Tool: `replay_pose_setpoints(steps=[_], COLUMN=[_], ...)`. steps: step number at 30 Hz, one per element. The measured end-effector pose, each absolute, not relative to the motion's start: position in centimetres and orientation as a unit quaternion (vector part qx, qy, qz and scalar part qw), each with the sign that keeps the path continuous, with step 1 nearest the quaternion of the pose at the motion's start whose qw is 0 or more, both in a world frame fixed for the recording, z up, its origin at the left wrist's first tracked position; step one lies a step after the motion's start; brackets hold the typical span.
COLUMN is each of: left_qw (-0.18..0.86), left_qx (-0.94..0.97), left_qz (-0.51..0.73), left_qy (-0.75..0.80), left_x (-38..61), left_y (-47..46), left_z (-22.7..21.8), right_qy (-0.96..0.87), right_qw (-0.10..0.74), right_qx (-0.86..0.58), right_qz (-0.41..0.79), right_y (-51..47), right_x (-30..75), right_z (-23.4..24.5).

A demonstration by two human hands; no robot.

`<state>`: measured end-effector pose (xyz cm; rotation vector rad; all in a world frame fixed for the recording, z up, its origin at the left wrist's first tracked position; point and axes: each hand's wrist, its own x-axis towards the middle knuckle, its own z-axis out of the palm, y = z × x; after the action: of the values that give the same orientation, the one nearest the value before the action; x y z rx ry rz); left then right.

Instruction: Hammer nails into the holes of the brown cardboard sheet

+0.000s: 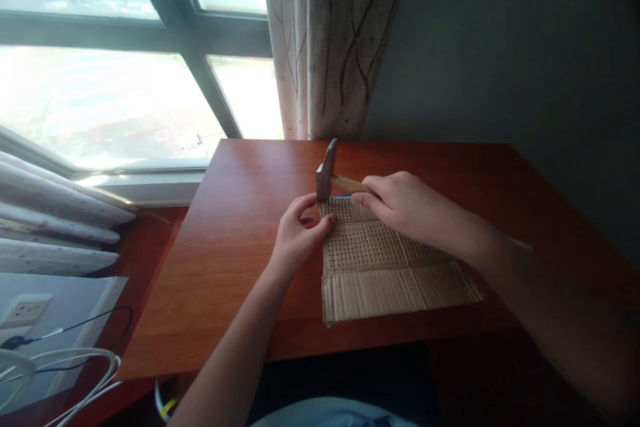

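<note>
A flat piece of brown cardboard (390, 267) lies on the red-brown wooden table (240, 247), its far part covered with rows of small holes. My right hand (410, 207) is closed around the wooden handle of a hammer (327, 170). The metal head stands just above the cardboard's far left corner. My left hand (300, 233) rests at the cardboard's left edge, thumb and fingers pinched together right under the hammer head. What the pinch holds is too small to make out. A bit of something blue shows under the hammer handle.
A window (110, 80) and a patterned curtain (330, 40) stand behind the table. A grey wall (500, 47) runs along the back. To the left lie folded fabric (55, 227), a wall socket (25, 310) and white and black cables (75, 360).
</note>
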<state>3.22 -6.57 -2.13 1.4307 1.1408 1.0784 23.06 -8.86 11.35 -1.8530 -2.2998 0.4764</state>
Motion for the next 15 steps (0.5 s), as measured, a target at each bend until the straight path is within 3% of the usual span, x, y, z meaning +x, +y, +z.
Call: replay_pose_setpoints(steps=[10, 15], left_qw=[0.493, 0.48], left_qx=[0.585, 0.598], left_qz=[0.436, 0.437], left_qy=[0.474, 0.47], left_x=[3.25, 3.17], left_y=[-6.69, -6.69], left_z=[-1.86, -2.01], right_qy=[-0.765, -0.753], right_qw=[0.09, 0.173], right_qx=[-0.62, -0.612], right_qz=[0.152, 0.168], right_y=[-9.13, -9.62], right_x=[23.0, 23.91], right_z=[10.46, 11.09])
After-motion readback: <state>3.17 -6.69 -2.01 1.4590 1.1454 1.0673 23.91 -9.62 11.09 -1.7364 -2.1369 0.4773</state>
